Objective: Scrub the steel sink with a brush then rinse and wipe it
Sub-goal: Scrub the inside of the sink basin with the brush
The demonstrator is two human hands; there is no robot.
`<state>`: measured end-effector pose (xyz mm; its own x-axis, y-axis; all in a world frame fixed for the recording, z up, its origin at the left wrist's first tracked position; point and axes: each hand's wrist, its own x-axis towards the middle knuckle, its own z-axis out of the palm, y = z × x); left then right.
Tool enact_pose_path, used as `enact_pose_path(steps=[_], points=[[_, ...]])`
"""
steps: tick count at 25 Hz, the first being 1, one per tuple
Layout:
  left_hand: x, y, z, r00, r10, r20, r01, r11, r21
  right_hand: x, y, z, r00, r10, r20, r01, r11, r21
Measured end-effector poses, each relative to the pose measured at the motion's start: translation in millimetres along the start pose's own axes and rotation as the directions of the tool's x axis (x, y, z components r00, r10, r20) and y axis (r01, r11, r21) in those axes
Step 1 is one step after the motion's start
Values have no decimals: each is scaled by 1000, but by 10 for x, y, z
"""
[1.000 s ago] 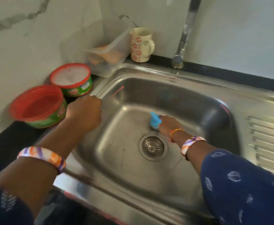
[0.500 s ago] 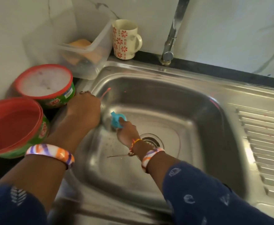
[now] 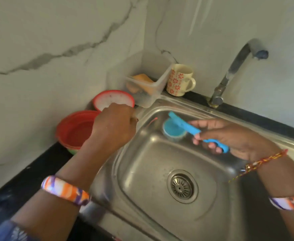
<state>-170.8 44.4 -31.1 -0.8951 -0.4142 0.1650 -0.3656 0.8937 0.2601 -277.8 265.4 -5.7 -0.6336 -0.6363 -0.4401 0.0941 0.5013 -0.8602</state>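
Note:
The steel sink [image 3: 160, 159] fills the lower middle of the head view, its round drain [image 3: 182, 186] near the centre of the basin. My right hand [image 3: 229, 138] grips the handle of a blue brush [image 3: 181, 126]. The brush's round head is lifted off the floor near the basin's far left corner, beside the back wall. My left hand [image 3: 114, 126] rests as a closed fist on the sink's left rim; whether it holds anything is hidden.
Two red-rimmed tubs [image 3: 76, 129] [image 3: 113, 100] stand on the black counter left of the sink. A clear plastic box [image 3: 148, 80] with an orange sponge and a flowered mug [image 3: 180, 80] sit at the back. The tap [image 3: 229, 73] rises at the back right.
My right hand has lifted the brush off the basin floor and drawn back to the right, so the whole blue handle shows. The camera has tilted up. My left fist stays on the rim.

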Motion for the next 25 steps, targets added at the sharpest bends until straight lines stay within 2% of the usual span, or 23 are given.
enact_pose_path(steps=[3,5,8,11,13,16,20,23,25], points=[[-336,-215,-278,975,-169,-146,179,982,58,141,-534,305,962,-256,90,246,963,111],[-502,-424,-350,948,-275,-161,288,956,61,433,-751,589,938,-339,70,339,941,19],[-711,-672,-313,930,-363,-59,365,930,45,918,-840,1005,942,-336,-1,326,914,-242],[-868,-738,-251,908,-417,42,417,909,2,1205,-764,1159,961,-275,-40,237,889,-393],[-938,-754,-233,898,-438,41,438,899,11,1244,-768,1182,960,-277,-28,228,840,-493],[-996,-737,-272,895,-447,-12,446,893,60,1210,-866,1213,937,-349,-15,285,789,-544],[-1036,-618,-382,909,-412,-63,416,900,127,1001,-1209,1071,895,-425,-138,382,888,-257],[-1071,-459,-348,939,-344,-19,344,932,117,910,-1336,1000,888,-440,-135,404,885,-234],[-1094,-338,-244,963,-259,76,249,961,122,978,-1175,1051,899,-418,-127,361,875,-322]])
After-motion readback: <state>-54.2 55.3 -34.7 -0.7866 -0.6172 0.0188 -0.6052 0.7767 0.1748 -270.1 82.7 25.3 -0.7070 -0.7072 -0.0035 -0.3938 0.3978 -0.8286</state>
